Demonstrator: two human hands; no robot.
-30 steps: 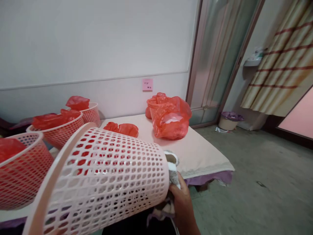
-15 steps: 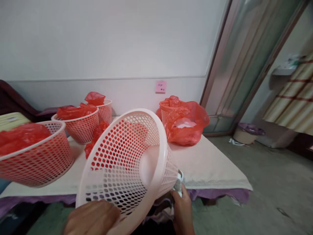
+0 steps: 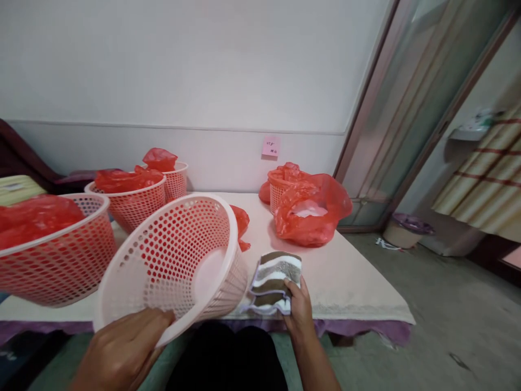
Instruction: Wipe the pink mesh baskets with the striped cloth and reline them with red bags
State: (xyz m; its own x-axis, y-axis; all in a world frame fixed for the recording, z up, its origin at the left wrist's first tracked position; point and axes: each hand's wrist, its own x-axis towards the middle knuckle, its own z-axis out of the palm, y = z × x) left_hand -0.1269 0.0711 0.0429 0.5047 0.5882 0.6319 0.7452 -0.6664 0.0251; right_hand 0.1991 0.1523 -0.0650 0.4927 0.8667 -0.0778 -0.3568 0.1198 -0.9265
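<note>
My left hand (image 3: 126, 347) grips the rim of a pink plastic mesh basket (image 3: 234, 271), which is tilted with its mouth toward me and looks empty inside. Its fingers are closed over the near edge. Right of the basket, my right hand (image 3: 300, 304) holds a folded cloth (image 3: 277, 274) with brown, white and grey stripes and a pale purple edging. The thumb lies on top of the cloth; the other fingers are mostly hidden beneath it. Part of a red plastic bag (image 3: 241, 220) shows behind the tilted basket.
Pink baskets with red bags stand on the left: a near one (image 3: 61, 277), a middle one (image 3: 138, 209) and a far one (image 3: 176, 182). An open red bag (image 3: 307, 228) sits before another basket (image 3: 277, 198) on the cloth-covered surface (image 3: 350, 282). A bin (image 3: 402, 233) stands on the floor.
The pink basket has moved left and lower, along with my left hand. The striped cloth, mostly hidden behind the basket before, now shows fully in my right hand.
</note>
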